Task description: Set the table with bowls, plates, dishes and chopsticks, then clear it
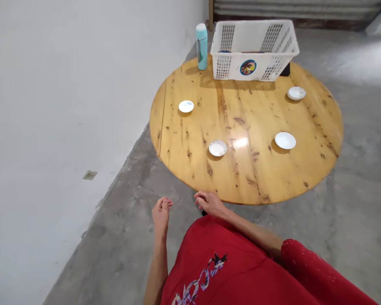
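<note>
Both of my hands are bare and hang in front of my red shirt, before the near edge of a round wooden table [190,131]. My left hand [161,214] is over the grey floor, its fingers loosely bent with nothing seen in them. Close to the table's rim, my right hand [212,204] also has loosely bent, slightly parted fingers and holds nothing visible. Nearest to it on the tabletop is a small white dish [218,148]. Other white dishes stand apart: one at the right [285,140], one farther left [186,106], one at the far right [296,93].
A white plastic basket [228,67] stands at the table's far side, with dark-patterned things partly visible inside. Left of it stands a light blue bottle [202,48]. A flat black object [285,70] lies behind the basket's right corner. The white wall [82,106] runs along the left.
</note>
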A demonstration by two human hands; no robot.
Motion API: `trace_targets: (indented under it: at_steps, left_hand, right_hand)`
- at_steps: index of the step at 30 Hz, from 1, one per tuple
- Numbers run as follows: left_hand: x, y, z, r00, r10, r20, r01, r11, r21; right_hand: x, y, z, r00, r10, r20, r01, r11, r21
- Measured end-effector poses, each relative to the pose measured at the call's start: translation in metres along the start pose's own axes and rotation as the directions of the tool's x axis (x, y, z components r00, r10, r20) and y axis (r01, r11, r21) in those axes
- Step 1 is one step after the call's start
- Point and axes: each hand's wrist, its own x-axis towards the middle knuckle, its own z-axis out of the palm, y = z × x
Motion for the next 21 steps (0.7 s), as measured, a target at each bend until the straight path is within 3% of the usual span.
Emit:
trace_targets:
  at_steps: [6,11,17,21]
  left_hand:
    - [0.078,0.078,0.020,0.997,0.069,0.048,-0.067,0.997,-0.042]
    - [0.157,0.148,0.067,0.977,0.128,0.170,-0.119,0.991,-0.064]
    - [0.263,0.215,0.135,0.944,0.089,0.317,-0.057,0.992,-0.109]
    - [0.326,0.244,0.176,0.931,0.063,0.360,-0.029,0.995,-0.098]
  right_hand:
    - [0.029,0.010,-0.024,0.987,0.086,-0.133,-0.076,0.994,0.078]
    - [0.034,0.018,-0.036,0.933,0.222,-0.284,-0.165,0.964,0.211]
    - [0.046,0.017,-0.042,0.804,0.380,-0.458,-0.254,0.915,0.313]
    - [0.066,0.001,-0.034,0.671,0.478,-0.567,-0.291,0.873,0.392]
